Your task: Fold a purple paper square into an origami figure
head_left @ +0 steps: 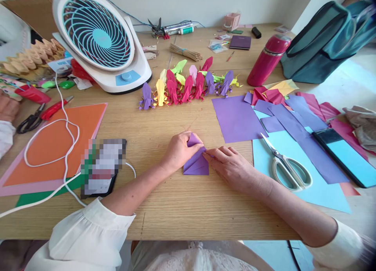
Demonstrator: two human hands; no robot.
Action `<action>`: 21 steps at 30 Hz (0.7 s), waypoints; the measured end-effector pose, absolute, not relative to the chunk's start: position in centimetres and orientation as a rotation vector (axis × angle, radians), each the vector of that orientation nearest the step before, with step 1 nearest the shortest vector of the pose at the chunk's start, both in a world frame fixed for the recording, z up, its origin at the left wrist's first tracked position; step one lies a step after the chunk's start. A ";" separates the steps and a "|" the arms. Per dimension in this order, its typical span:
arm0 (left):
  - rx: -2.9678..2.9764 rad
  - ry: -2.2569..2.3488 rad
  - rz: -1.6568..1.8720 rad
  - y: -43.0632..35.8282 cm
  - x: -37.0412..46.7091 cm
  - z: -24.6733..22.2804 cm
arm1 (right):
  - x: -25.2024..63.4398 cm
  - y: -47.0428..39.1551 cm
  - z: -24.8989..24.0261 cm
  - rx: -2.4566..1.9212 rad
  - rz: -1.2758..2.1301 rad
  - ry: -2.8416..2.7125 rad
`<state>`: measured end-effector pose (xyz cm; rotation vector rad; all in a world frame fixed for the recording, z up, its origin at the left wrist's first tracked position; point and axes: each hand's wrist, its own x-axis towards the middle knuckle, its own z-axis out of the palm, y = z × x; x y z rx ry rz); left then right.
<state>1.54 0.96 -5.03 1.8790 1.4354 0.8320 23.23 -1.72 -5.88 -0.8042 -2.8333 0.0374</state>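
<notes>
left hand (181,150) pinches the small folded purple paper piece (196,168) up top, right hand (233,166) pinches its right edge, probably so the layers stay aligned.

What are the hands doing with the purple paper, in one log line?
left hand: grip on folded purple paper | right hand: at its right edge | scissors: on light-blue sheet

Bright, soft light, faint shadows, pixelated phone (104,168), wide-angle stretch, darkened right corners
</notes>
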 end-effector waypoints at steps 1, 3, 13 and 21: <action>1.890 1.415 0.856 0.8 1.4 -5.0 | 23.2 -1.7 -5.9 -0.805 0.039 -2.828; 1.923 1.395 0.886 0.2 1.2 -4.9 | 23.3 -1.8 -5.8 -0.818 0.036 -2.815; 1.983 1.413 0.951 -0.8 1.1 -4.9 | 23.3 -2.3 -6.1 -0.878 0.040 -2.807; 2.381 1.313 0.841 -1.2 0.6 -4.6 | 23.1 -2.6 -5.9 -0.941 0.094 -2.763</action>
